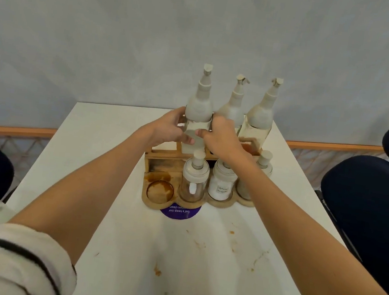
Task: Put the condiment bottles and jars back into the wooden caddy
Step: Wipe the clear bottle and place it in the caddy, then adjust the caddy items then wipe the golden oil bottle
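Wooden and stained brown in places, the caddy (163,160) stands near the far end of the white surface (128,249), partly over a purple round sticker (180,212). Both hands close around the tall bottle (198,114) at the left of the back row: the left hand (168,130) wraps its clear lower body from the left, the right hand (221,138) from the right, fingertips almost meeting in front. The bottle stands upright, its base hidden behind the caddy's rail, so whether it is fully seated in its slot cannot be told. Two more tall bottles, the middle bottle (234,105) and the right bottle (262,114), stand upright beside it in the back row. In the front row, the leftmost round recess (160,191) is bare and stained; next to it sit a clear jar (194,181), a jar labelled "White sugar" (222,184), and a third jar (263,165) partly hidden behind the right forearm. Brown spots mark the near surface. Dark chairs (364,203) stand at the right.
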A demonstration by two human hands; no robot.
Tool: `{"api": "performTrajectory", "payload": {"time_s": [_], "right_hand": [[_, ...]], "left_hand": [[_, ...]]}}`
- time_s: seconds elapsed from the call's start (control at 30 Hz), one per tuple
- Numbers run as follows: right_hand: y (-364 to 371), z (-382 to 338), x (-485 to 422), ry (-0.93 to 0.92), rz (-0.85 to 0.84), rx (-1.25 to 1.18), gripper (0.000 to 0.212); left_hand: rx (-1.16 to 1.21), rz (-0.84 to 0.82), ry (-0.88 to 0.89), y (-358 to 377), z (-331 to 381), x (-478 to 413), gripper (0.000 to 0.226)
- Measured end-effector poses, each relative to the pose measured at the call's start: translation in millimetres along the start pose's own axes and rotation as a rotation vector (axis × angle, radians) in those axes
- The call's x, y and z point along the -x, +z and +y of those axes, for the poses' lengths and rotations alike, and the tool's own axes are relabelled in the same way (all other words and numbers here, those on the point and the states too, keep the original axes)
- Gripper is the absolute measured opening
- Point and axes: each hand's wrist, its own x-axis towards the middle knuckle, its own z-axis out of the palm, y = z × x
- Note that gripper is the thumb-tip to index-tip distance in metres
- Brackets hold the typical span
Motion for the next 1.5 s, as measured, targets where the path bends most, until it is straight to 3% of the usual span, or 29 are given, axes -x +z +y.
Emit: {"api": "performTrajectory", "payload": {"time_s": [0.17,0.4,0.73,0.87,1.0,1.1,1.5], "right_hand": [[7.4,4.2,-3.9,0.062,-0.04,0.05,0.026],[10.3,9.3,-8.1,0.074,-0.032,0.095,0.033],[-11.1,2.9,0.7,0.081,-0.086,0.126,0.035],[-29.3,-5.5,14.2,0.04,-0.037,0.103,0.034],[-43.8,-17.0,36.2,-0.025,0.006,0.074,0.025],[-46.9,-26.9,55.5,-0.058,0.013,0.055,0.021],[-8.9,-72.3,133.8,-0.069,-0.021,-0.11,0.014]], "left_hand": [[-0.066,-0.017,-0.076,0.3,-11.0,-9.2,0.079],[-0.163,-0.005,-0.139,-0.4,-20.4,-16.0,0.072],[-0.392,0.065,-0.204,3.5,-10.4,-7.9,0.086],[-0.443,0.23,-0.158,-4.3,2.6,11.0,0.081],[-0.338,0.517,-0.017,-12.8,24.3,42.2,0.065],[-0.256,0.611,0.061,-11.8,36.7,68.3,0.055],[-0.21,0.455,0.153,18.2,43.3,209.8,0.035]]}}
